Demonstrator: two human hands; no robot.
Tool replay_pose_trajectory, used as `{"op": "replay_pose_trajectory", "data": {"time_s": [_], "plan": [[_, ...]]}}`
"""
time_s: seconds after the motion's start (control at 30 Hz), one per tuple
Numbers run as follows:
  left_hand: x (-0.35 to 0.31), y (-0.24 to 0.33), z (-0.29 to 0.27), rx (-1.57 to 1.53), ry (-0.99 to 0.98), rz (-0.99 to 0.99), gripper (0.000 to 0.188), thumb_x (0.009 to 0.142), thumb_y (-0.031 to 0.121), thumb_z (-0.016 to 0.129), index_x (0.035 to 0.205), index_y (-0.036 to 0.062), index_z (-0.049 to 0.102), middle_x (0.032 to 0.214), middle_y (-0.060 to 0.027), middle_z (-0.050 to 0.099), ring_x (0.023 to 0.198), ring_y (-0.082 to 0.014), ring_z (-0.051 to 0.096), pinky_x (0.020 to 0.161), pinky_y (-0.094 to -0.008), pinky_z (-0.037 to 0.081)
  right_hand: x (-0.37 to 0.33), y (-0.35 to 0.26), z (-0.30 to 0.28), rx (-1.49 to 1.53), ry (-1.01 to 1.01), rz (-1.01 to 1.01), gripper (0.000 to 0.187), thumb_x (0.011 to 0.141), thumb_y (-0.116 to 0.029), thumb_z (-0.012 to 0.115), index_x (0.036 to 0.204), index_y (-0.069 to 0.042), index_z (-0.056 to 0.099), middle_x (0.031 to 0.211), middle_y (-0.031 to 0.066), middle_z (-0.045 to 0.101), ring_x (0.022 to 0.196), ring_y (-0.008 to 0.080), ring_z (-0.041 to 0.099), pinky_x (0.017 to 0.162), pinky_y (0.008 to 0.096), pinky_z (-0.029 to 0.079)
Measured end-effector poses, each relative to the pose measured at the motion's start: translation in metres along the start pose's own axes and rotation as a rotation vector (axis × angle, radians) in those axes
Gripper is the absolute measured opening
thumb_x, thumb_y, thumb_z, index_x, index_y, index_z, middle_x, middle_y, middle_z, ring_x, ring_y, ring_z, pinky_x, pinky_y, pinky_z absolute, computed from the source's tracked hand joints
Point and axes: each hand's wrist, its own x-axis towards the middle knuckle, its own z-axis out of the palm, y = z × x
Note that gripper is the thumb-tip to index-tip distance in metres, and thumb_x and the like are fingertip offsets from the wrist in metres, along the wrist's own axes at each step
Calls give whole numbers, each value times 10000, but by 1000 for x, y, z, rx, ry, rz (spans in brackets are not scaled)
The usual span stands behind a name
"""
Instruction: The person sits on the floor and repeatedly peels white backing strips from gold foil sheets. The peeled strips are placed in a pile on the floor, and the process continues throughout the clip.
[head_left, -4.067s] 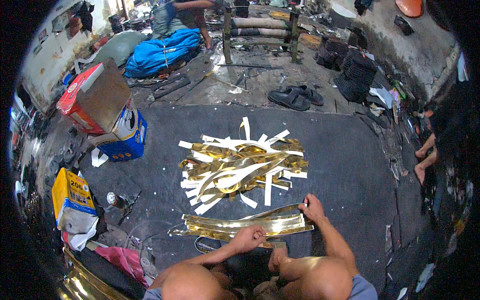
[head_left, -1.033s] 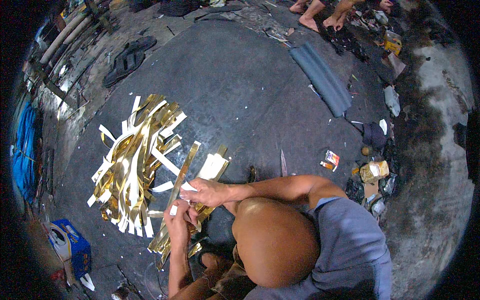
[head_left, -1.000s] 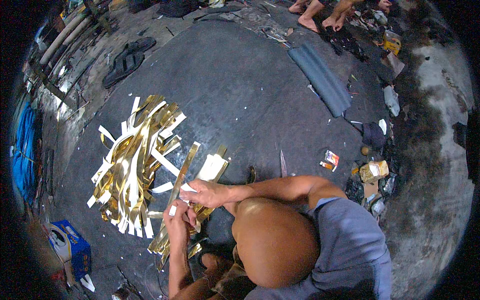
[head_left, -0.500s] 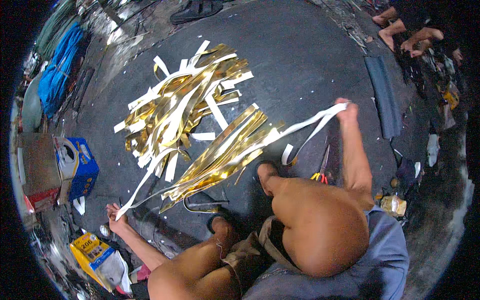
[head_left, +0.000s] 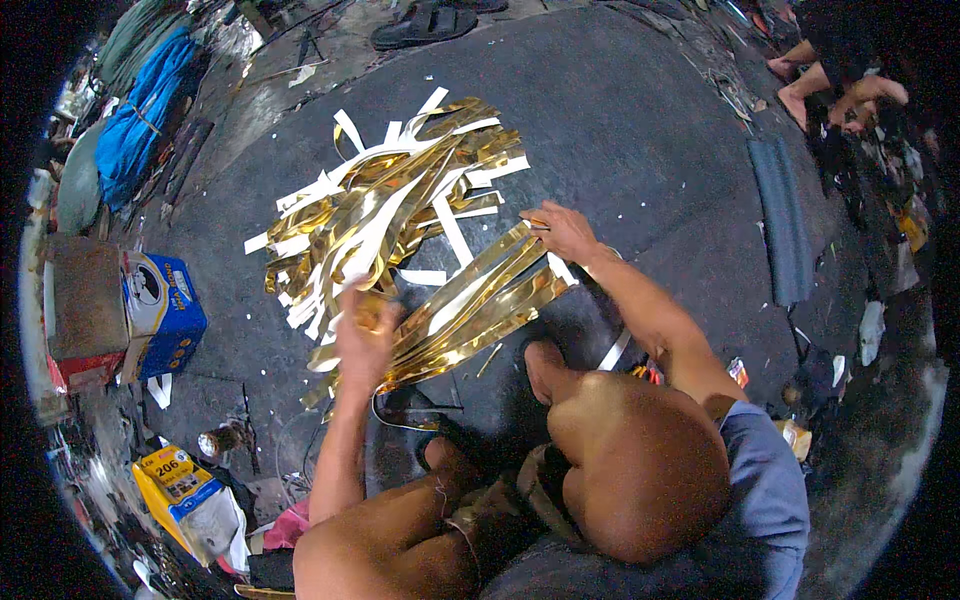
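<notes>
A smaller bundle of gold and white strips (head_left: 470,305) lies slanting on the dark mat, in front of my feet. At its upper right end, my right hand (head_left: 562,232) has its fingers closed on the strip ends. My left hand (head_left: 365,340) is over the lower left end of the bundle, smeared by motion, so its fingers cannot be made out. Behind it spreads a larger, tangled heap of gold and white strips (head_left: 400,190). Scissors with red and yellow handles (head_left: 650,373) show only in part beside my right forearm.
On the left stand a blue and white box (head_left: 165,315) and a yellow package (head_left: 185,495), with a blue bundle (head_left: 148,115) farther back. A rolled dark cloth (head_left: 780,220) lies right. Black sandals (head_left: 425,25) are at the far edge; another person's feet (head_left: 800,95) show far right.
Both hands have come inward from far apart; the long white strip stretched from them is no longer held out. My right hand now grips the bundle's end, and my left is over its other end.
</notes>
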Motion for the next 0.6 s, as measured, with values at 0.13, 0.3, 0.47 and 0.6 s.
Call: {"op": "replay_pose_trajectory", "data": {"time_s": [0.13, 0.3, 0.47, 0.6], "plan": [[-20, 13, 32, 26, -282, -7, 179, 807, 116, 718, 956, 43, 652, 809, -125, 664, 706, -198, 624, 675, -336, 497, 0, 11, 12, 30, 33, -125, 190, 877, -248, 626, 991, -107, 680, 935, 117, 602, 879, 330, 617, 770, 428, 492], [-22, 28, 51, -215, -285, -170, 221, 836, 190, 722, 837, -13, 636, 656, -32, 587, 591, -103, 500, 553, -297, 422, 2, -42, -50, 317, -96, -39, 196, 889, -220, 626, 938, -34, 663, 825, 132, 648, 791, 262, 634, 737, 371, 490], [-21, 78, 55, -384, -252, -228, 276, 838, 203, 745, 702, 15, 596, 636, 56, 525, 580, -42, 417, 505, -245, 349, -43, -145, -81, 795, -418, 128, 202, 885, -249, 659, 921, -52, 686, 769, 46, 646, 691, 138, 588, 637, 299, 460], [-30, 57, 56, -352, -285, -154, 289, 846, 243, 746, 752, 3, 617, 604, -7, 543, 548, -80, 445, 495, -267, 367, -66, -161, -68, 1154, -469, 342, 197, 856, -268, 721, 896, -79, 685, 669, -46, 556, 586, 34, 469, 513, 207, 346]]}}
